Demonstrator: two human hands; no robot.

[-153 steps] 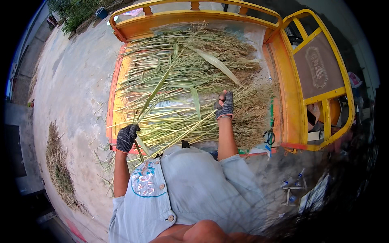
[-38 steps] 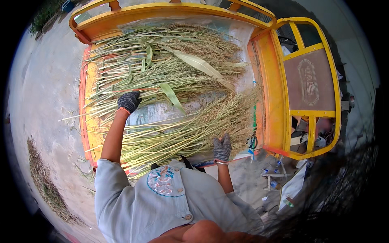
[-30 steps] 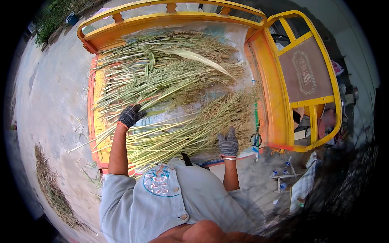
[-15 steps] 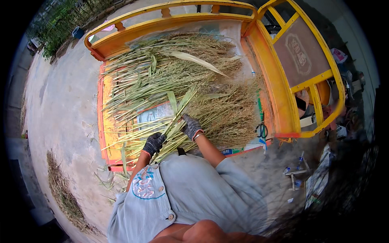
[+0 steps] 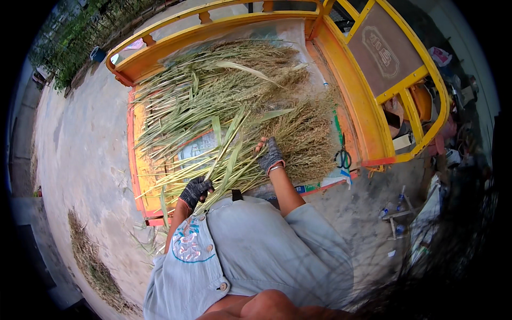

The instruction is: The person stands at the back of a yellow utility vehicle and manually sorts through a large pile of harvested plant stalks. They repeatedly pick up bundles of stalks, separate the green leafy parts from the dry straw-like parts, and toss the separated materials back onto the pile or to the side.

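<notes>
Hands in dark knit gloves have drawn together over 1 bundle of long green-and-straw grass stalks (image 5: 234,160) on the yellow-railed orange cart bed (image 5: 140,176), the left hand (image 5: 195,191) clenched around the cut ends, the right hand (image 5: 271,154) curled over the stalks near the bushy heads, so gathering looks underway.

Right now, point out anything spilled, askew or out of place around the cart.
A few loose stalks have fallen off the cart bed onto the concrete by its near left corner, below the left hand. A strip of dry straw lies farther left on the ground. Scissors sit at the bed's right edge, close to the seed heads.
</notes>
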